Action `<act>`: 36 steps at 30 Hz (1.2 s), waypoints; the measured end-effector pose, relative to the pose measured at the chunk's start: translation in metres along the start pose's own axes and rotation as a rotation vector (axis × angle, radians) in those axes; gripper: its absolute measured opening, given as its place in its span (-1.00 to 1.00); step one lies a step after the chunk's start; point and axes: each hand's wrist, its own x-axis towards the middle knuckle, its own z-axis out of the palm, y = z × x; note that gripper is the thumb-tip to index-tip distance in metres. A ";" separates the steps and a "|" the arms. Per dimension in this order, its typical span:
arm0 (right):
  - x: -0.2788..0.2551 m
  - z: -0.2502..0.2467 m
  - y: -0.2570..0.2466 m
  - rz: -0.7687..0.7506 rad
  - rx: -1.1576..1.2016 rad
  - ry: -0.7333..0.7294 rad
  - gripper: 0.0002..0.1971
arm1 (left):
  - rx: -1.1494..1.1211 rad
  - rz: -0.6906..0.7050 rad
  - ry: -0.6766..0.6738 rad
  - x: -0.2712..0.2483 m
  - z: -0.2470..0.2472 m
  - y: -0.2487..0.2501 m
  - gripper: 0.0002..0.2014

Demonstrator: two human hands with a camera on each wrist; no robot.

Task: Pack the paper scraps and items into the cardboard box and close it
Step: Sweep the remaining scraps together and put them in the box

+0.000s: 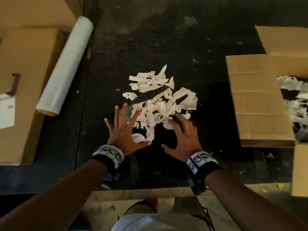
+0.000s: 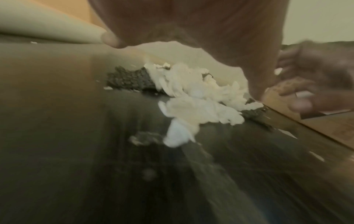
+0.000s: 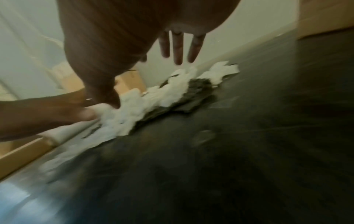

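A pile of white paper scraps [image 1: 160,100] lies mid-table, and a dark bumpy strip [image 1: 150,95] runs through it. My left hand [image 1: 131,130] is at the pile's near left edge, with straight fingers spread wide and its fingertips over the scraps. My right hand [image 1: 176,132] reaches onto the near right edge with extended fingers [image 3: 178,48] and is blurred. Neither hand holds anything. The open cardboard box [image 1: 256,100] stands to the right with scraps [image 1: 295,100] inside. The left wrist view shows the scraps [image 2: 197,98], the strip [image 2: 130,80] and my right hand [image 2: 314,78].
A white film roll [image 1: 66,64] lies slanted at the left, partly on closed cardboard boxes [image 1: 25,80]. The box's wide flap lies flat between the pile and the box opening. Another cardboard piece [image 1: 300,169] sits at the near right. The black tabletop [image 1: 150,39] is scuffed.
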 end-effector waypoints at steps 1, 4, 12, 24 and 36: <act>0.002 -0.002 0.008 0.050 -0.016 -0.025 0.14 | 0.006 -0.011 -0.021 0.001 -0.004 -0.003 0.38; 0.023 -0.008 0.025 0.135 -0.027 -0.127 0.45 | 0.040 -0.022 -0.112 0.009 -0.010 -0.010 0.48; 0.143 -0.034 0.015 -0.127 -0.139 -0.246 0.61 | 0.047 0.018 -0.171 0.062 -0.008 0.020 0.52; 0.232 0.019 0.005 -0.380 -0.206 -0.313 -0.03 | -0.103 -0.075 -0.107 0.079 0.019 0.014 0.43; 0.251 -0.013 -0.008 -0.227 0.000 -0.249 -0.49 | -0.135 -0.053 -0.055 0.076 0.018 0.011 0.32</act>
